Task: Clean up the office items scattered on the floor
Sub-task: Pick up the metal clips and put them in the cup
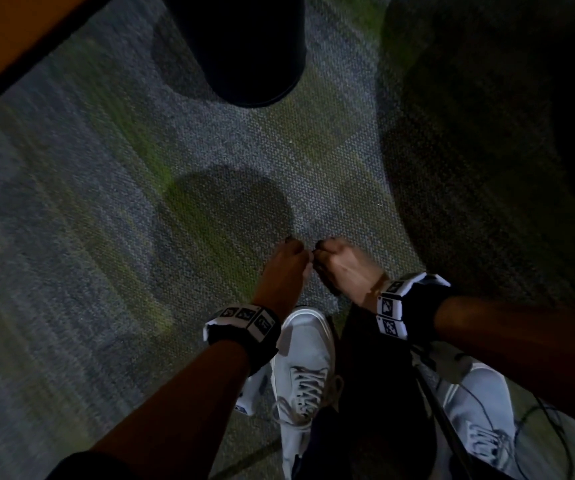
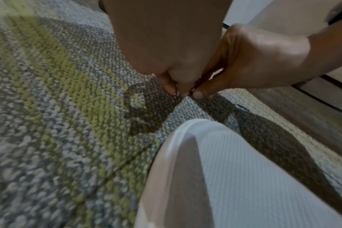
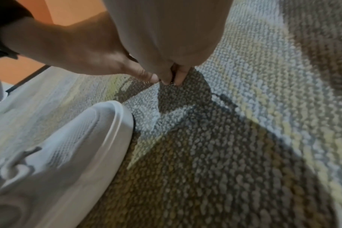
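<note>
Both hands are down at the grey-green carpet, fingertips nearly meeting, just ahead of my white shoe. My left hand pinches with thumb and fingers curled; a thin glint of metal shows between its fingertips. My right hand is curled into a pinch too, with a small dark metal piece between its fingertips. A tiny golden wire loop sits under the left fingertip. These pieces look like paper clips but are too small to tell.
My white sneakers stand right behind the hands. A dark round object stands on the carpet ahead. An orange desk edge crosses the upper left. A thin cable lies by the right shoe.
</note>
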A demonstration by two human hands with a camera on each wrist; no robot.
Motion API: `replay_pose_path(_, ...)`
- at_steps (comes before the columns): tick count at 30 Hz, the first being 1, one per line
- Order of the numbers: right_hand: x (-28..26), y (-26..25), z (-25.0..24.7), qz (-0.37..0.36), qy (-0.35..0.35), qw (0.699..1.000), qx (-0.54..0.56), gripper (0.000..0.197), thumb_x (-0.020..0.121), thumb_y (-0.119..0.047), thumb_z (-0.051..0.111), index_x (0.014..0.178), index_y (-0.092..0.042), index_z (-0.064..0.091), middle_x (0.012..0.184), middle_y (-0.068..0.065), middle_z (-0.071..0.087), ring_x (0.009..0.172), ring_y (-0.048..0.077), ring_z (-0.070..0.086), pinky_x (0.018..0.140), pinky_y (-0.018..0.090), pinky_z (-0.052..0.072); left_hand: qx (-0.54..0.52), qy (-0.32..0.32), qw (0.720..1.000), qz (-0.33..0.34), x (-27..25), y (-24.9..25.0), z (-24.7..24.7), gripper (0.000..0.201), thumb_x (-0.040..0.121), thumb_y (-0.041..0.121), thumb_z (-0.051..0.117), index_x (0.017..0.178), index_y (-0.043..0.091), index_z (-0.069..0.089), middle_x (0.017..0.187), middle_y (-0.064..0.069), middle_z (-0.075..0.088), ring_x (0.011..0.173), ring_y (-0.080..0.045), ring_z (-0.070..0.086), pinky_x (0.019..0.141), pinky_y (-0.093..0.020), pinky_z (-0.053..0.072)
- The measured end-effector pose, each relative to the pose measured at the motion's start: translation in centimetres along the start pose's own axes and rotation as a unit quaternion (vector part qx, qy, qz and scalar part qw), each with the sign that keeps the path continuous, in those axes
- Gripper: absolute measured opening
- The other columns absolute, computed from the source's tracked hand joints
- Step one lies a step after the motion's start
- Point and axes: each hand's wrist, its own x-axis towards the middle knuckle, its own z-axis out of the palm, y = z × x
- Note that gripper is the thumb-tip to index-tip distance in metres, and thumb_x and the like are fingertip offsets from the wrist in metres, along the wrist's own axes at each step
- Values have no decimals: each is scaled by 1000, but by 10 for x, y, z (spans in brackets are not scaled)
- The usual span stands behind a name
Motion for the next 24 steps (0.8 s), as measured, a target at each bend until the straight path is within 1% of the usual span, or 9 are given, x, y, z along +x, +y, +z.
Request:
replay_pose_path(5,6,2,-2,-5,-32,999,-14,10,85,-5,63,91,-9,70,89,9,62,83,27,59,64,36,49,-2,-25,999,-32,10,-3,-8,16,83,6,58,71,3,69,79,-17,62,72,-35,62,65,-42,50)
replay_pose_path(7,8,4,-5,1,-51,999,-5,15,86,-4,59,94,-10,70,92,10,63,81,27,61,67,38,53,-29,-25,996,-76,12,-2,-12,14,84,3,61,75,2,71,79,-18,65,73,-34,64,70,-41,51)
replay_pose_path(10,7,7,-16,64,-45,996,49,15,84,-4,58,84,-14,69,82,9,65,70,26,63,63,39,56,-97,7,981,-168,17,0,-24,13,87,4,61,81,3,73,78,-13,69,73,-25,63,70,-30,50)
replay_pose_path(12,6,14,-22,132,-26,987,91,15,84,-9,58,85,-15,71,77,11,68,68,27,66,64,38,58,-101,23,981,-166,18,3,-35,12,85,7,65,83,4,75,82,-13,73,79,-25,68,74,-25,46)
replay_pose_path(14,7,18,-35,210,6,967,146,18,84,-17,60,92,-20,75,87,13,72,80,28,69,79,32,57,-108,39,981,-159,21,12,-49,11,84,10,69,87,6,78,86,-13,75,84,-25,70,76,-19,44)
replay_pose_path(17,8,21,-75,294,96,921,235,13,80,-14,68,86,-16,79,87,8,76,83,17,69,83,20,51,-133,55,975,-167,25,34,-76,11,85,7,69,81,-1,75,78,-20,72,75,-27,71,68,-25,52)
replay_pose_path(19,4,15,-108,322,141,892,283,10,77,-9,74,76,-17,79,79,1,76,77,10,69,84,22,55,-130,77,977,-148,24,51,-99,11,86,9,69,81,1,74,78,-17,72,76,-27,69,73,-33,56)
replay_pose_path(21,-2,1,-149,336,158,867,332,14,73,-5,78,69,-19,78,74,-4,75,73,7,70,87,28,58,-112,97,982,-115,22,74,-130,8,85,8,69,85,7,77,83,-10,73,77,-20,66,80,-37,55)
replay_pose_path(24,-14,-28,-215,329,138,857,373,15,73,1,79,71,-14,78,74,-1,76,69,8,71,82,30,60,-97,132,984,-73,22,122,-184,9,87,12,69,91,12,77,86,-2,71,79,-17,66,80,-37,56)
